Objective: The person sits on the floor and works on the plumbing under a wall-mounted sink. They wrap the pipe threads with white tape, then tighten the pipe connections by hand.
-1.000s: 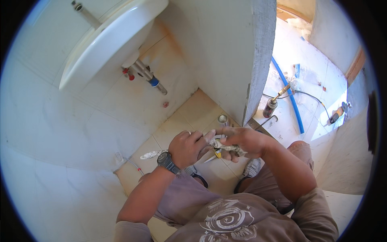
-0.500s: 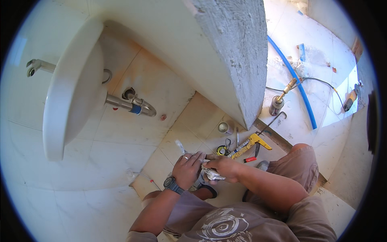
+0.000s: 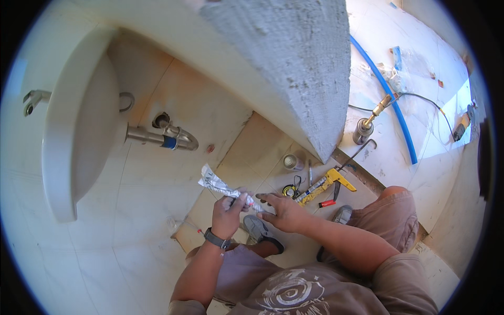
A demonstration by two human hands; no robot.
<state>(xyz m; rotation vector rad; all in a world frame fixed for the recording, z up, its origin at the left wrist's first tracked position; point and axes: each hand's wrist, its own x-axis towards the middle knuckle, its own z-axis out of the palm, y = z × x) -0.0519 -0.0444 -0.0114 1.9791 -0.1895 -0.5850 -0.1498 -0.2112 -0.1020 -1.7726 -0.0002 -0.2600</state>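
A long, crumpled white packet (image 3: 214,181) with dark print slants across in front of my knees. My left hand (image 3: 229,211), a dark watch on its wrist, is closed around its middle. The packet's wide, flattened end sticks out beyond that hand, and its narrow end points at my right hand (image 3: 287,213). There the right thumb and fingers are spread apart beside the narrow end; whether they touch it I cannot tell. Past the right hand lie a yellow caulking gun (image 3: 321,187), a yellow-black tape measure (image 3: 289,190) and a red lighter-like piece (image 3: 327,203).
A white washbasin (image 3: 63,131) with a metal drain pipe (image 3: 152,136) is on the left wall. A rough grey wall end (image 3: 304,68) juts down ahead. A spray can (image 3: 292,161), a torch canister (image 3: 363,131), a blue hose (image 3: 388,94) and a power tool (image 3: 463,126) stand or lie beyond.
My hands have drawn apart. The packet, mostly covered by both hands before, now stretches out past my left hand. My right hand has loosened its grip and spread its fingers.
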